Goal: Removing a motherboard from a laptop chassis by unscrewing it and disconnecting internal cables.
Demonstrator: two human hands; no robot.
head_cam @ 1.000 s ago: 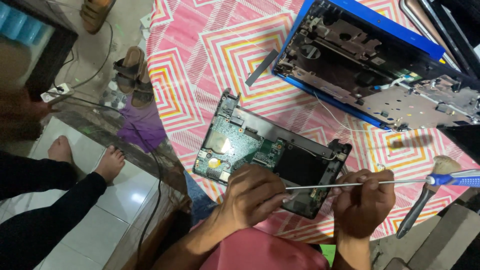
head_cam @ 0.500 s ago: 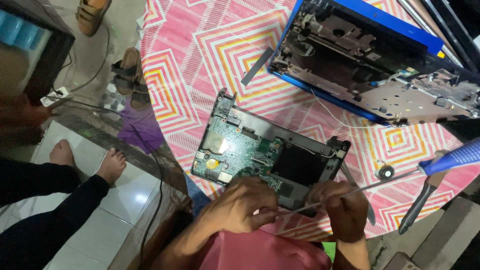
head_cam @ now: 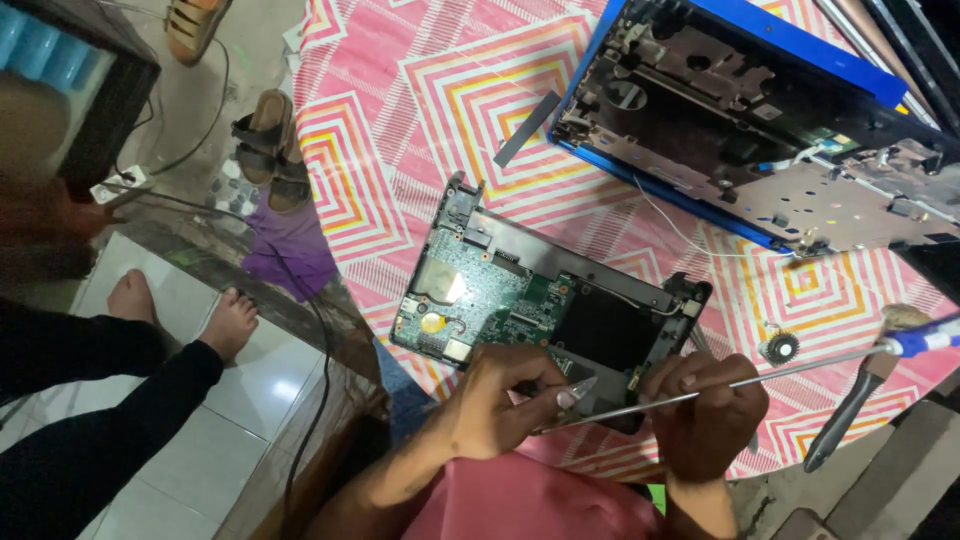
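From the head view, I look down on a counter (head_cam: 400, 130) covered by a pink cloth with zigzag squares. My left hand (head_cam: 500, 405) sits at the near edge of an opened laptop base (head_cam: 550, 310), its fingers curled and pinching something small that I cannot make out, just beside the shaft of a long screwdriver (head_cam: 760, 378). My right hand (head_cam: 705, 415) is clenched around that thin metal shaft well down from its blue handle, which sticks out to the right. The tip end is hidden between my two hands, so I cannot tell whether it sits in a screw.

The laptop base lies tilted in the middle of the cloth, green circuit board on its left half, a dark flat panel on its right, touching my knuckles at the near side. I judge the step in hand to be working at a fastening on the near rim of this base; the next move calls for steadying the shaft and keeping the tip seated squarely.

Farther off to the right lies a blue laptop shell (head_cam: 760, 120), opened up. A small toothed wheel (head_cam: 779, 347) and dark-handled pliers (head_cam: 850, 415) lie near right. Left of the counter, on the floor, are sandals (head_cam: 268, 135), a purple rag (head_cam: 290, 250) and another person's bare feet (head_cam: 225, 320).
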